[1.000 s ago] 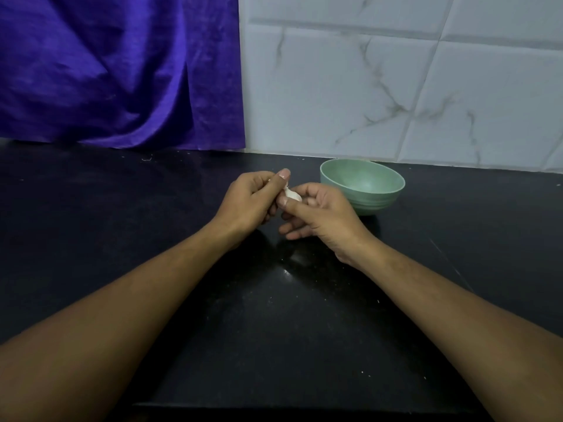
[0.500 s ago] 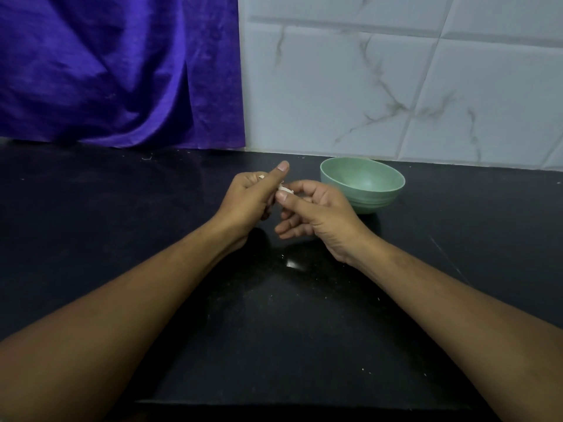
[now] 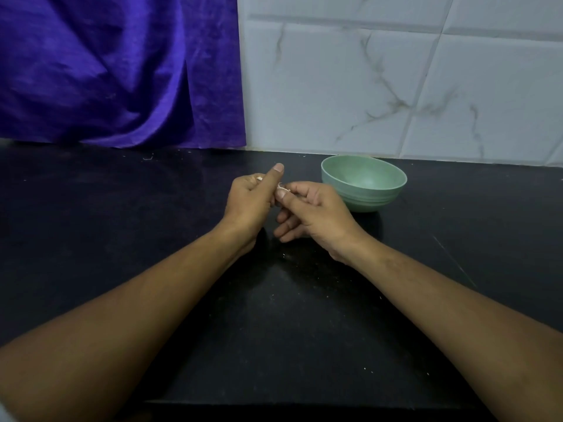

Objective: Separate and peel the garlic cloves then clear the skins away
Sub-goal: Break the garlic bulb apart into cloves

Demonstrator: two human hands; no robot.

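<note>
Peeling step: left hand point(image 3: 249, 199) fingers curl round the garlic clove point(image 3: 281, 187), held above the worktop point(image 3: 122, 239) beside the green bowl point(image 3: 365, 200). Right hand point(image 3: 313, 214) pinches it. Recommended: strip skin steadily, hold firm.

Black stone counter point(image 3: 122, 239), green bowl point(image 3: 364, 190) standing on it, scattered pale specks

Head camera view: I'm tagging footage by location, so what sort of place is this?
Probably a kitchen: a black stone counter, marble-look wall tiles behind it, and a green bowl on the counter.
</note>
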